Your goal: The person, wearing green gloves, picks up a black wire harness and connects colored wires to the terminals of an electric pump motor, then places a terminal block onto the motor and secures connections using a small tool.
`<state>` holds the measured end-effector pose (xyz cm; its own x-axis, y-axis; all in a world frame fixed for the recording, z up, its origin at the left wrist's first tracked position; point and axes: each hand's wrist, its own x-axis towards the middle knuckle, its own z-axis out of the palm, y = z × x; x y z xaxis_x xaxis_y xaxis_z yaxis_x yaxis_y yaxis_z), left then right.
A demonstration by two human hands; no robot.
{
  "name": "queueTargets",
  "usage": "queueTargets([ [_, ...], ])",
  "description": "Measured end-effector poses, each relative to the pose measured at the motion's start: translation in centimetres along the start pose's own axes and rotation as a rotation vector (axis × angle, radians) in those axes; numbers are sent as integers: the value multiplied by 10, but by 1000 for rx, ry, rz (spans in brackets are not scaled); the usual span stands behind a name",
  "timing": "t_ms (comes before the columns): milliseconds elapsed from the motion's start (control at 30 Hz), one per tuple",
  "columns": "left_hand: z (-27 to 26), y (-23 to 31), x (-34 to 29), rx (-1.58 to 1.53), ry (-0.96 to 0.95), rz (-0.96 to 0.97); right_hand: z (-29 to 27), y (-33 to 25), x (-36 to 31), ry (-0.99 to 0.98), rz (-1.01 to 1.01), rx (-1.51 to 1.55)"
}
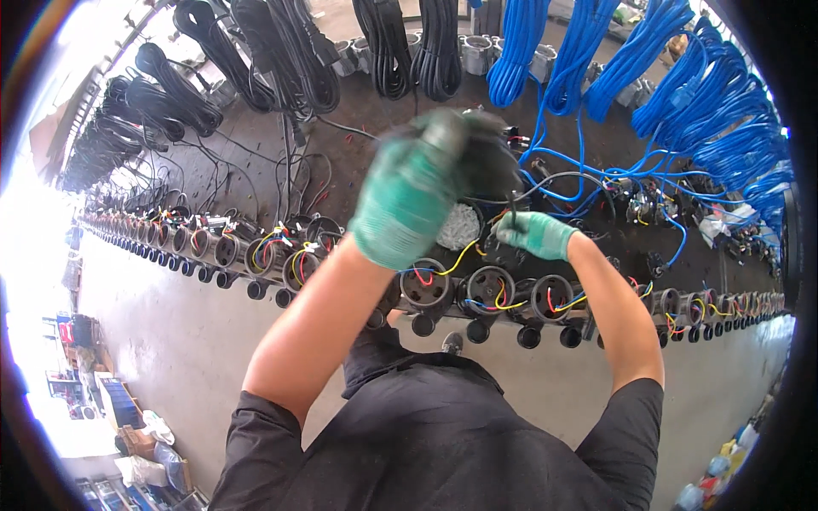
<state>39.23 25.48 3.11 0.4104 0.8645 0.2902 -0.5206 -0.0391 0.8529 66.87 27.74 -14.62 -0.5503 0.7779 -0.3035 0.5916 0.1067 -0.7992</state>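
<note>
Both my hands wear green gloves with dark fingers. Raised over the bench, my left hand [409, 192] is smeared by motion, with its fingers around a blurred black rounded part [490, 162]. Lower and to the right, my right hand [538, 235] has its fingers closed on a short length of thin black cable [513, 211] just below that part. Between the hands sits a round heap of small white pieces [460, 226]. Nearest below are black round housings [490, 289] with red, blue and yellow wires sticking out.
The row of housings follows the bench's near edge both ways. Black cable bundles [383, 51] hang along the far left side, blue cable bundles [588, 60] along the far right. Loose cables and small parts litter the dark bench top [341, 145]. Boxes and bags [145, 443] lie on the floor at left.
</note>
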Motion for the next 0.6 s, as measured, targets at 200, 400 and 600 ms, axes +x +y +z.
queueTargets([
  [200, -70, 37, 13, -65, 319, 221, -31, -73, 8, 354, -203, -35],
  [400, -65, -20, -45, 479, 48, -176, -25, -188, 51, 506, -293, 47],
  [600, -94, -31, -82, 707, 112, 131, -14, -188, 94, 228, -108, 346],
])
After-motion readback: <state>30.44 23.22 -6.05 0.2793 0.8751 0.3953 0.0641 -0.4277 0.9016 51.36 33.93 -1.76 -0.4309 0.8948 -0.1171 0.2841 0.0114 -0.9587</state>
